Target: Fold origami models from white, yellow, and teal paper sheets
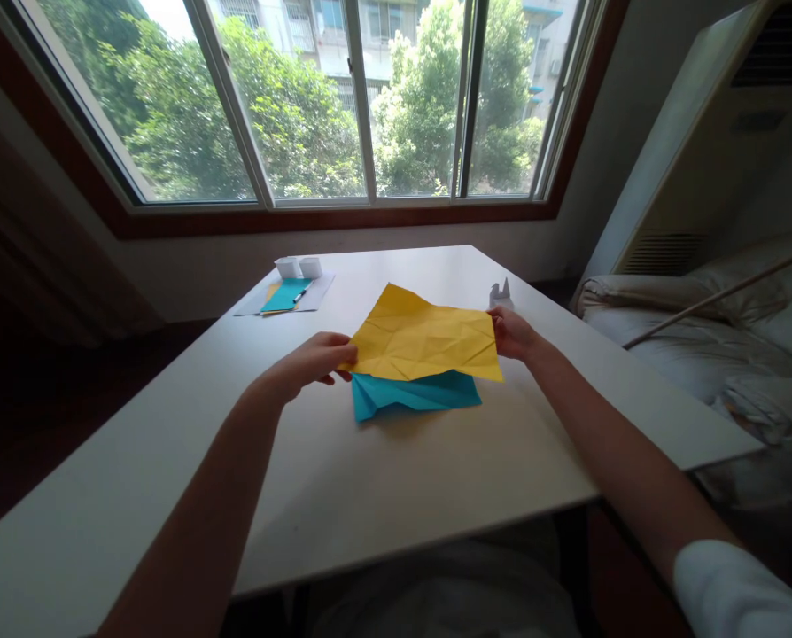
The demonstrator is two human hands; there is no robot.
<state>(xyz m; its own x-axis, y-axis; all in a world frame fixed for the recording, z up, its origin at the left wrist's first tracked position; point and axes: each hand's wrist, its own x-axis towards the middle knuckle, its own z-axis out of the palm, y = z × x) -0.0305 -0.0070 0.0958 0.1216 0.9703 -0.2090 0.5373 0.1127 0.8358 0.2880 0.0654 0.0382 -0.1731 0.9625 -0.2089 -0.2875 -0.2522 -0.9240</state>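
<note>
Yellow paper (426, 337), creased, is pinched at its edges by left hand (309, 361) and right hand (512, 334) above blue paper (413, 394) on the table (369, 496); more sheets (286, 295) lie at eleven o'clock.

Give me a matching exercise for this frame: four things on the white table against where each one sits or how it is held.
Things:
1. creased yellow paper sheet
2. blue paper sheet
3. small white folded paper figure
4. two small white boxes

Places:
A. far left of the table, near the window
B. flat on the table under the raised sheet
C. held by left hand and right hand
D. just beyond the right hand

Pairs: 1-C, 2-B, 3-D, 4-A
</note>
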